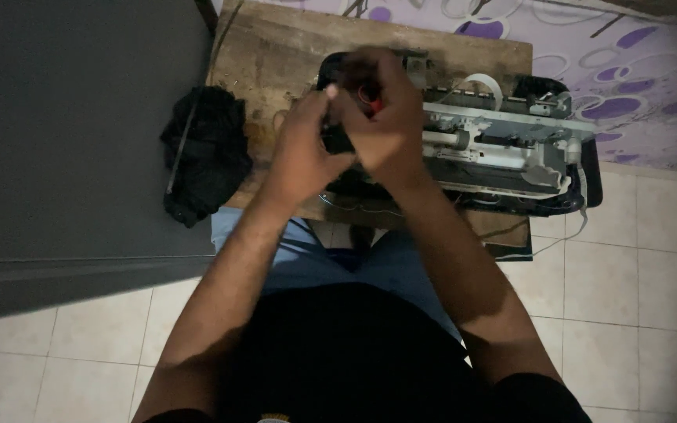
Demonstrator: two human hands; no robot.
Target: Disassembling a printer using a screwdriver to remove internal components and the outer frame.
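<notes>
The worktop (276,55) is bare wood, rough, scuffed and stained, matt all over. On it the opened printer (503,133) shows a dull grey metal frame, a smooth pale plastic roller and a glossy black plastic base. At the left lies crumpled black cloth (201,149), soft and matt. The floor (628,290) is smooth, faintly glossy pale tile.

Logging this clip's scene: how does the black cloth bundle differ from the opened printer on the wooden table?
The black cloth bundle is soft, crumpled and all dark; the opened printer is rigid, with grey metal rails and white parts exposed. The bundle hangs over the wooden table's left edge, untouched; the printer overhangs the right edge, with the left hand and right hand working at its left end. Both rest on the table.
</notes>
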